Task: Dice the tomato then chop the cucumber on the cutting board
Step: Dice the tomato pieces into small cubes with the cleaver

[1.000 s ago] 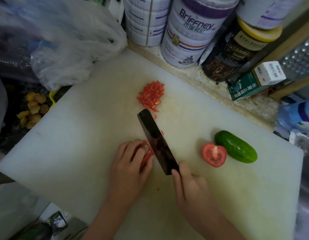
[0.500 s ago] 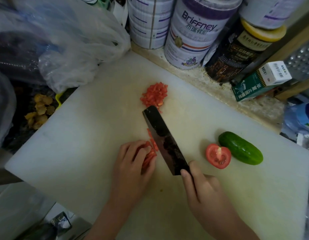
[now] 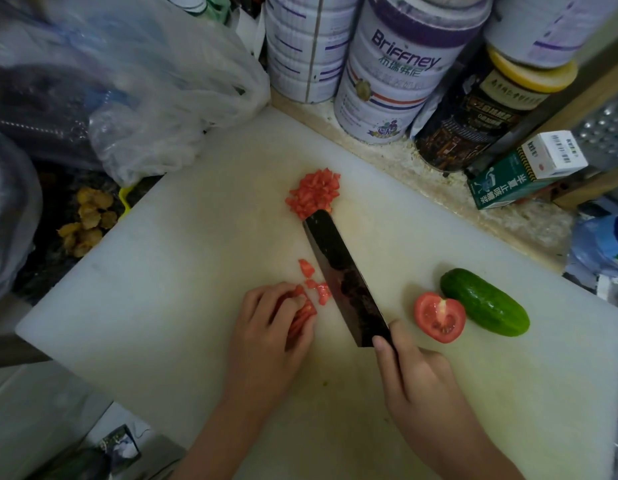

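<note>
A white cutting board (image 3: 162, 306) fills the middle of the view. My left hand (image 3: 269, 334) holds down a stack of red tomato slices (image 3: 300, 318) with curled fingers. A few fresh tomato cubes (image 3: 314, 284) lie just beyond those fingers. My right hand (image 3: 411, 379) grips a dark cleaver (image 3: 345, 282), whose tip touches a pile of diced tomato (image 3: 314, 194) farther back. A tomato half (image 3: 439, 317) lies cut face up to the right of the blade, touching a whole green cucumber (image 3: 484, 301).
Large tins (image 3: 404, 74) and a dark jar (image 3: 480, 112) stand along the board's far edge. A green and white carton (image 3: 522, 171) lies at the right. A plastic bag (image 3: 155, 91) bulges at the upper left, with yellow dried pieces (image 3: 87, 220) beside the board.
The cleaver has slid forward and right, away from the slices, until its tip reached the diced pile. New cubes now lie between blade and left hand. The view has shifted slightly.
</note>
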A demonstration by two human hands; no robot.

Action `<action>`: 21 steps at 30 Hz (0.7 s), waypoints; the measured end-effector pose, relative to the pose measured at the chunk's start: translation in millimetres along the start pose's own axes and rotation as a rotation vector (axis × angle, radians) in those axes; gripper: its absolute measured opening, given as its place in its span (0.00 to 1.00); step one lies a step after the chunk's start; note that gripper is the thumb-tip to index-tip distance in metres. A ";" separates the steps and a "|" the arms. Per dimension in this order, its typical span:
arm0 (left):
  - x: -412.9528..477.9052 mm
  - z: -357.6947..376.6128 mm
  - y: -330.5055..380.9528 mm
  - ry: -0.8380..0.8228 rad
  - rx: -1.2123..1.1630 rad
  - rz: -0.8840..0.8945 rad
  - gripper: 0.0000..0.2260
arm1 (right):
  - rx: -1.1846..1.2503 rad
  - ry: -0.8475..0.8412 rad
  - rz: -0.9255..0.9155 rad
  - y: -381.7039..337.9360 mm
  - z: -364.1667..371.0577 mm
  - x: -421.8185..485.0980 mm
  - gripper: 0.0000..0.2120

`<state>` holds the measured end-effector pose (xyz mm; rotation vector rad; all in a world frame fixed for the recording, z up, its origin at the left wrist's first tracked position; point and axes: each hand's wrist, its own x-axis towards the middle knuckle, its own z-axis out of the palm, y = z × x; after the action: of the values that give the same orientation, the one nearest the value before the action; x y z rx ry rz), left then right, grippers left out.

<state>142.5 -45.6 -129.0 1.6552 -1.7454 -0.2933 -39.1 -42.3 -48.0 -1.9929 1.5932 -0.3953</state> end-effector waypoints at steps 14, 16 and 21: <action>-3.6 -8.9 0.3 -0.081 -0.105 -0.031 0.14 | 0.004 -0.019 -0.035 -1.1 2.7 -6.5 0.06; -8.3 -10.0 -0.9 -0.072 -0.093 -0.008 0.14 | 0.007 -0.021 -0.040 -1.2 4.4 -7.3 0.06; -12.9 -7.9 -2.2 -0.026 -0.085 0.018 0.11 | -0.043 -0.018 -0.063 -4.8 4.7 -9.3 0.13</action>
<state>148.3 -31.4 -128.9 1.5812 -1.7421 -0.3765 -35.0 -31.6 -48.0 -2.0773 1.5423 -0.3691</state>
